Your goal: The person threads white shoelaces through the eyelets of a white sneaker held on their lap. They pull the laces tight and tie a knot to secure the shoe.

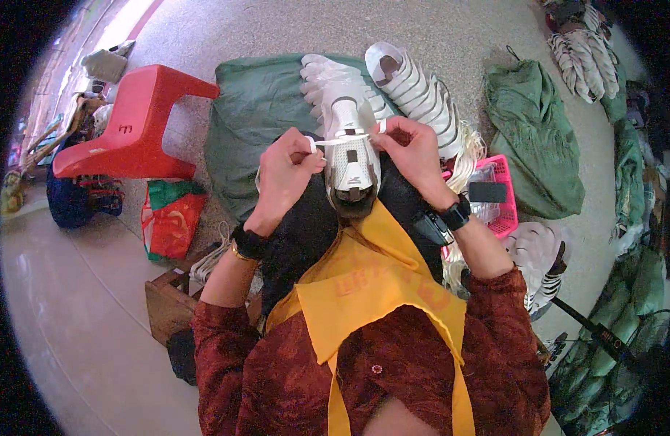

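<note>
A white and grey shoe upper (352, 158) lies lengthwise on my lap, its dark collar opening toward me. Across its lace rows runs a flat white shoelace (340, 140), pulled out sideways between both hands. My left hand (285, 173) is closed in a pinch on the lace at the upper's left edge. On the right edge, my right hand (416, 154) pinches the lace's other side, fingers bent. A yellow apron (378, 291) covers my front, below the upper's collar.
Nested white shoe uppers (429, 98) lie ahead on a green sack (251, 109). At right are a pink basket (503, 192) holding a dark phone (487, 192), cream laces (464, 160) and another green sack (534, 138). A red plastic chair (124, 138) stands left, near a red-green bag (169, 221).
</note>
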The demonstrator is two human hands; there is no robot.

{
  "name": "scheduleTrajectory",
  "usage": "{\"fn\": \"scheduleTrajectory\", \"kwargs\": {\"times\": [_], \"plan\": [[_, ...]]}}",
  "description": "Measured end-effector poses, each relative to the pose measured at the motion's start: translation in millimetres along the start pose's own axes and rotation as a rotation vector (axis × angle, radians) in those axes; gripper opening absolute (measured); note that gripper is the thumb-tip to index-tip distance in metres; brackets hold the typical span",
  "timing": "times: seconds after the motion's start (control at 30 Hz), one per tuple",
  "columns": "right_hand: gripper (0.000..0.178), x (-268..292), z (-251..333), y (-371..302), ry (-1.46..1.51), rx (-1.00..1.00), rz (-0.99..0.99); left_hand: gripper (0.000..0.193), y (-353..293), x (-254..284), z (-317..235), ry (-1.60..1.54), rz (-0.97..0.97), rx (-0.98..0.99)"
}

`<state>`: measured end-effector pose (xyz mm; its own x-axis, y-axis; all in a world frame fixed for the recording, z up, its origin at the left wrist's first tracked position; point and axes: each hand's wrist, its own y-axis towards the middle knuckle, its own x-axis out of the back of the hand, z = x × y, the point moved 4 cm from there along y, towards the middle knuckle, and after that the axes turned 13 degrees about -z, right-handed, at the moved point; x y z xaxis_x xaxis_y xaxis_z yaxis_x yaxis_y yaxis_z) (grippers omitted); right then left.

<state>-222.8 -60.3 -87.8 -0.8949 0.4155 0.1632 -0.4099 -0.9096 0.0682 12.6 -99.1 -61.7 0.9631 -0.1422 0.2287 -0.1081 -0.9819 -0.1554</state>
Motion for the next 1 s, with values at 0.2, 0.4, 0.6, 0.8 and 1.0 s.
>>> {"fn": "scheduleTrajectory", "kwargs": {"times": [0.2, 0.4, 0.6, 0.8, 1.0], "plan": [[0.009, -1, 7, -3, -0.081, 0.011, 0.005, 0.017, 5, 0, 2, 0.023, -0.091, -0.082], [0.007, -2, 1, -1, -0.034, 0.000, 0.011, 0.017, 12, -6, 14, -0.163, -0.127, -0.041], [0.008, -3, -8, 0, -0.013, -0.008, 0.003, 0.017, 12, -7, 11, -0.137, -0.138, -0.037], [0.009, -4, -1, -2, -0.011, -0.023, 0.018, 0.018, 11, -7, 12, -0.158, -0.180, -0.054], [0.009, -2, -5, -1, -0.008, -0.014, 0.010, 0.019, 8, -9, 0, -0.021, -0.186, -0.096]]}}
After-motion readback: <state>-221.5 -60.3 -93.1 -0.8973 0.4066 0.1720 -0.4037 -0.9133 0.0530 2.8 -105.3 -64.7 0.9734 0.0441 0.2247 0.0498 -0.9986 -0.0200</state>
